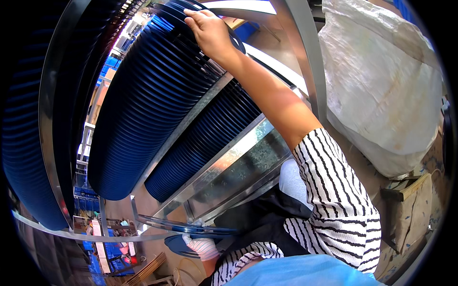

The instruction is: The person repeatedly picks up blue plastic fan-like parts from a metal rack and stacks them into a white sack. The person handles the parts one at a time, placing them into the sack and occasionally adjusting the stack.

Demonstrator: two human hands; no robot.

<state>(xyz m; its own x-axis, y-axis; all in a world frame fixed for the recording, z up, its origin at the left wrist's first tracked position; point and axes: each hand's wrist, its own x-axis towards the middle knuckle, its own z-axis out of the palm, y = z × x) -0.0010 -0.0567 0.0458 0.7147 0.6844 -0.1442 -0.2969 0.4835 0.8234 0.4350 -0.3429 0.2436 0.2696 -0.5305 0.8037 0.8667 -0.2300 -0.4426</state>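
Fisheye bending and dark edges hide the far left stacks. Right hand (pixel 209 29), bare, arm stretched up, rests fingers spread, gripping nothing, on the top rim of a long stack of dark blue discs (pixel 148 105) held in a metal rack (pixel 224 162). Three stacks show. Left hand (pixel 202 247), in a white glove, low near the body, is clamped on one loose blue disc (pixel 191 228). Right of the raised arm stands one white sack (pixel 381 90).
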